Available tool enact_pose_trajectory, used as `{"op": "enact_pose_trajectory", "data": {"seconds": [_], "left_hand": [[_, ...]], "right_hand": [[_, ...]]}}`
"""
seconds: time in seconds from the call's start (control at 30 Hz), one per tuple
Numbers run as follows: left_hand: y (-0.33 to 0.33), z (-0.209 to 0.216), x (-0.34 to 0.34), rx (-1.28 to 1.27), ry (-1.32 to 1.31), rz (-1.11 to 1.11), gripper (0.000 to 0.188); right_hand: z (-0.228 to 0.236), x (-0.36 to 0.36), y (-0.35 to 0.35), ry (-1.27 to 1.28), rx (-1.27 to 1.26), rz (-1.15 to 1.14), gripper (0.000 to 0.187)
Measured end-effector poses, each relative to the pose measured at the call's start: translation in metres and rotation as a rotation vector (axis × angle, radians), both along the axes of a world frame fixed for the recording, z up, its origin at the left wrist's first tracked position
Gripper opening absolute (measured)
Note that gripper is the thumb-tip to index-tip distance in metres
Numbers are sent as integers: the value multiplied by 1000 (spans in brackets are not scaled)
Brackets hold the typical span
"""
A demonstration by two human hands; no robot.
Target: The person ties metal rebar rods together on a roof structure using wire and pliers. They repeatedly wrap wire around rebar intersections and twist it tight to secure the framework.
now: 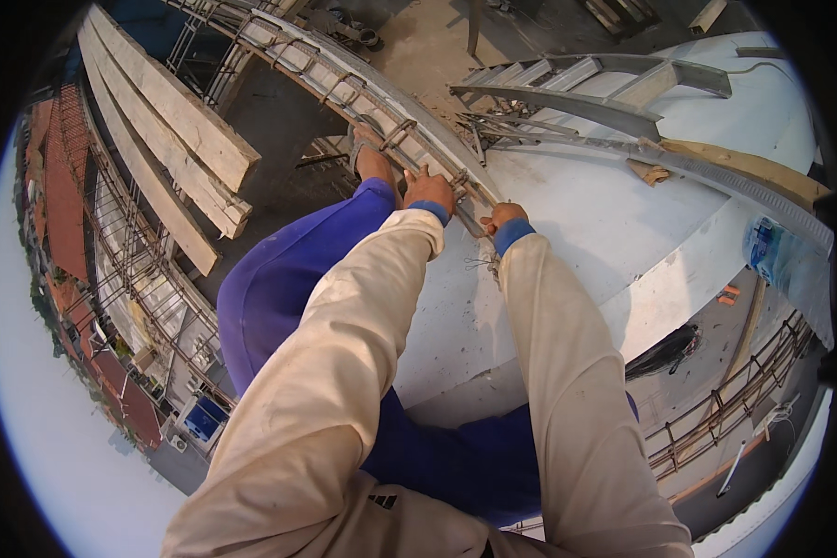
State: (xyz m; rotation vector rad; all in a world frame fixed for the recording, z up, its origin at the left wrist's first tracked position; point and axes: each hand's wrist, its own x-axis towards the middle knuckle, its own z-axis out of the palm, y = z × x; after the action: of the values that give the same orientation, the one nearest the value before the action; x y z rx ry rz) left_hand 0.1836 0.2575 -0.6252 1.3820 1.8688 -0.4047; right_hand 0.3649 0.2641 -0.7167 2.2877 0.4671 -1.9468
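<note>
A rusty rebar cage (330,86) slants from the far left down toward the middle, ending close to my hands. My left hand (431,191) is on its near part, fingers bent and closed around a bar. Just right of it, my right hand (505,221) is closed in a fist by the cage's near end; what it holds is hidden by the fingers. Thin loose wires (484,262) hang just below that fist. My foot (370,153) rests against the cage beyond my left hand.
Long wooden planks (172,130) lie at the left, above a drop with red roofs (65,209) below. Metal ladder-like framing (595,88) lies on the pale surface at the far right. A plastic pack of bottles (767,249) and more rebar (730,395) are at the right.
</note>
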Motion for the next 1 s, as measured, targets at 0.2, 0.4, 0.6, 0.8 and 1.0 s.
{"op": "enact_pose_trajectory", "data": {"seconds": [0.2, 0.4, 0.6, 0.8, 1.0], "left_hand": [[-4, -4, 1, 130, -15, 101, 37], [2, 1, 6, 62, 0, 81, 36], [10, -2, 10, 21, -3, 33, 32], [14, -12, -6, 98, -131, 68, 46], [12, -13, -4, 66, -130, 81, 50]], "right_hand": [[40, 7, -1, 108, -1, -176, 15], [73, -15, -1, 25, 47, -264, 15], [36, -4, -16, 68, 148, -314, 14], [-29, 12, -36, -180, 317, 343, 21], [3, 12, -42, -368, 160, 165, 25]]}}
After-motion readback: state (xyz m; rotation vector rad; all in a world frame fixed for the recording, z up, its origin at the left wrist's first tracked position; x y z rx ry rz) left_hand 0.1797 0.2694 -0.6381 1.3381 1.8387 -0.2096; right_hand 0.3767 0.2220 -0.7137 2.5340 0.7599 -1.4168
